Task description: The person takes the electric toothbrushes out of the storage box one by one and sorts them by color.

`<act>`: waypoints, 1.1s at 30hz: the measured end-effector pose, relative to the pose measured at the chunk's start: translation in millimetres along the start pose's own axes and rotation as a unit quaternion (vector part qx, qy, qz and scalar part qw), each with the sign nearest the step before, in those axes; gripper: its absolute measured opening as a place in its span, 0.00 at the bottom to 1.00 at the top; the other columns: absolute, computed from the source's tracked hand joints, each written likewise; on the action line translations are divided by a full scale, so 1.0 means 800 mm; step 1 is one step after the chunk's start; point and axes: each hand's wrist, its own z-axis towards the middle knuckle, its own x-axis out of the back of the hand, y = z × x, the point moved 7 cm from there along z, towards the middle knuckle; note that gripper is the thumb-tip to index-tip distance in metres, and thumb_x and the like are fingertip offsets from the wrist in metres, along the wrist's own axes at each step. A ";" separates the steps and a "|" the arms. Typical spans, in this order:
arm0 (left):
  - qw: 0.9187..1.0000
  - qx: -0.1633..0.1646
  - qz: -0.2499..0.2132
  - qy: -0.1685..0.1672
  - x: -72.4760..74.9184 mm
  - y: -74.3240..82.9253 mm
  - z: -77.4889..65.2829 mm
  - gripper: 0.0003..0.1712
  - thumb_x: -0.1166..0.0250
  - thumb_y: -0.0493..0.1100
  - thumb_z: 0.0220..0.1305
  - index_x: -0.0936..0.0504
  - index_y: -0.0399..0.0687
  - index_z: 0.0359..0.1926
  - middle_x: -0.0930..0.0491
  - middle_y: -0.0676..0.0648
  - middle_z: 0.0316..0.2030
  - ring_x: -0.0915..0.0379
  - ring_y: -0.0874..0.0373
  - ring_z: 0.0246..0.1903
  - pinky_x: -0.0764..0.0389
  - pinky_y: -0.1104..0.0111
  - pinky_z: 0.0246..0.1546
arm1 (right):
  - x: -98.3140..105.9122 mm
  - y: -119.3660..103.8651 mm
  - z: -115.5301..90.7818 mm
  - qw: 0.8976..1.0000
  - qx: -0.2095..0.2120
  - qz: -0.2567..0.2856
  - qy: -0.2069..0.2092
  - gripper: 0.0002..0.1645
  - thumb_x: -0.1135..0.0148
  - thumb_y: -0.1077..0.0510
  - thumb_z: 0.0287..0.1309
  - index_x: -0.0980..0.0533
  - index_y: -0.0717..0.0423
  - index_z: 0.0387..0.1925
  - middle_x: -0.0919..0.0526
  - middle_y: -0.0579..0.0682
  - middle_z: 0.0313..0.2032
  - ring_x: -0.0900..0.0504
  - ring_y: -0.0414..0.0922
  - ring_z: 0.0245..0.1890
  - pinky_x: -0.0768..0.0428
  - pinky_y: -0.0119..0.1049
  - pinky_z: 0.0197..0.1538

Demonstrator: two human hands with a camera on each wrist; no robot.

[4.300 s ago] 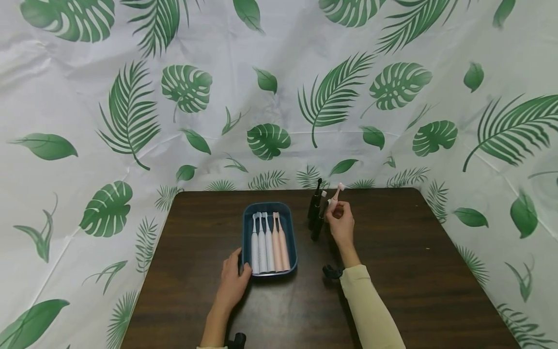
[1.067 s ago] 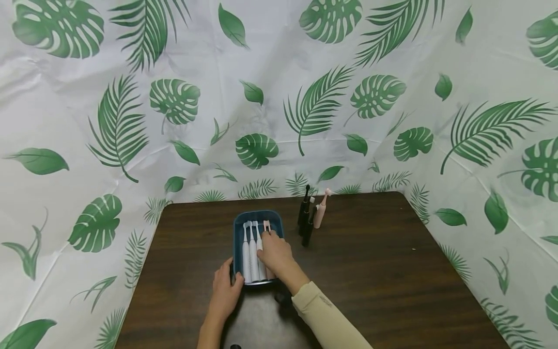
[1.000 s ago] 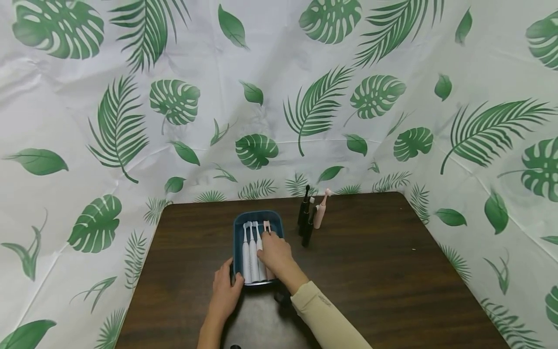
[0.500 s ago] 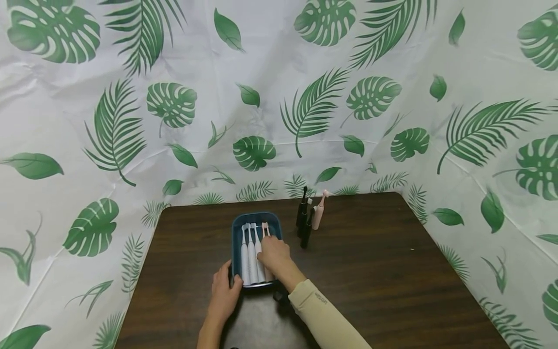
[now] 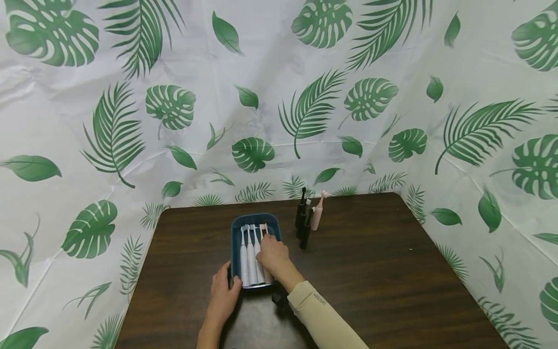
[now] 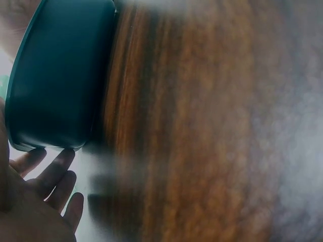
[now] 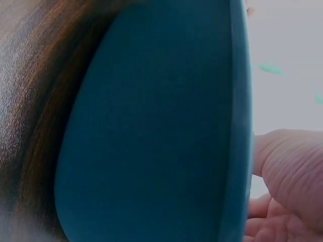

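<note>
In the head view, a blue tray point(image 5: 235, 224) holds white electric toothbrushes point(image 5: 251, 259) on its left and pink electric toothbrushes point(image 5: 263, 228) on its right. My right hand point(image 5: 273, 254) reaches into it, its curled fingers on a pink electric toothbrush. The tray wall point(image 7: 151, 126) hides those fingertips in the right wrist view. My left hand point(image 5: 223, 292) rests at the near left corner, thumb by the rim. Fairly straight, spread fingers point(image 6: 61, 169) touch the tray's outside in the left wrist view.
Several black electric toothbrushes point(image 5: 301, 213) stand upright right of the tray, close together. Beside them stands a pink electric toothbrush point(image 5: 317, 215). The dark wooden table point(image 5: 375, 271) ends at a leaf-patterned white sheet point(image 5: 305, 165).
Earlier my right hand held a pink toothbrush beside the black ones; that brush now stands there alone. My right hand moved left into the tray. Over the last second, both hands barely moved.
</note>
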 end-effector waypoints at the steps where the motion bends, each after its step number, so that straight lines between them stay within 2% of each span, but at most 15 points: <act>1: 1.000 -0.001 0.000 0.001 0.000 0.000 0.000 0.33 0.40 0.42 0.72 0.30 0.36 0.75 0.24 0.31 0.69 0.31 0.35 0.67 0.30 0.38 0.66 | 0.000 0.000 0.000 1.000 0.000 0.002 0.001 0.31 0.28 0.51 0.62 0.23 0.65 0.60 0.14 0.60 0.48 0.13 0.56 0.42 0.14 0.56 0.47; 10: 1.000 0.002 0.005 -0.002 -0.002 -0.003 -0.002 0.33 0.40 0.42 0.72 0.30 0.35 0.75 0.24 0.30 0.68 0.31 0.35 0.66 0.29 0.38 0.66 | -0.004 0.000 -0.004 1.000 0.007 0.008 -0.001 0.33 0.27 0.46 0.59 0.24 0.59 0.60 0.11 0.56 0.40 0.15 0.52 0.33 0.17 0.56 0.45; 15: 1.000 0.002 0.003 -0.003 -0.001 -0.002 -0.004 0.33 0.40 0.43 0.72 0.30 0.36 0.75 0.24 0.30 0.69 0.31 0.35 0.66 0.29 0.37 0.65 | 0.001 0.001 -0.010 0.999 0.026 0.039 0.012 0.25 0.27 0.45 0.59 0.24 0.52 0.51 0.15 0.50 0.32 0.19 0.48 0.27 0.21 0.52 0.36; 18: 1.000 0.002 0.004 -0.002 -0.001 -0.001 -0.003 0.33 0.40 0.43 0.72 0.30 0.36 0.75 0.24 0.30 0.68 0.31 0.34 0.66 0.29 0.37 0.65 | 0.009 0.001 -0.015 0.997 0.029 0.069 0.019 0.23 0.27 0.45 0.60 0.24 0.49 0.51 0.18 0.46 0.30 0.22 0.46 0.25 0.25 0.48 0.33; 24: 1.000 0.001 0.006 -0.003 -0.002 -0.001 -0.003 0.32 0.40 0.42 0.73 0.30 0.35 0.74 0.25 0.30 0.69 0.31 0.34 0.67 0.29 0.37 0.66 | 0.038 0.000 -0.028 0.990 0.032 0.121 0.064 0.27 0.28 0.46 0.62 0.24 0.46 0.60 0.11 0.47 0.38 0.21 0.44 0.26 0.25 0.46 0.33; 29: 1.000 -0.007 0.004 0.007 0.000 0.001 -0.003 0.32 0.40 0.41 0.72 0.29 0.34 0.73 0.24 0.29 0.68 0.31 0.33 0.66 0.29 0.37 0.65 | 0.060 0.008 -0.039 0.979 0.038 0.175 0.101 0.25 0.32 0.45 0.64 0.24 0.42 0.61 0.10 0.45 0.45 0.20 0.41 0.29 0.26 0.43 0.35; 33: 1.000 -0.008 0.003 0.011 0.001 0.003 -0.003 0.32 0.40 0.41 0.71 0.29 0.33 0.73 0.24 0.28 0.68 0.31 0.33 0.66 0.30 0.36 0.65 | 0.076 0.018 -0.046 0.971 0.037 0.205 0.115 0.25 0.32 0.45 0.64 0.24 0.42 0.61 0.09 0.46 0.49 0.20 0.41 0.29 0.29 0.42 0.35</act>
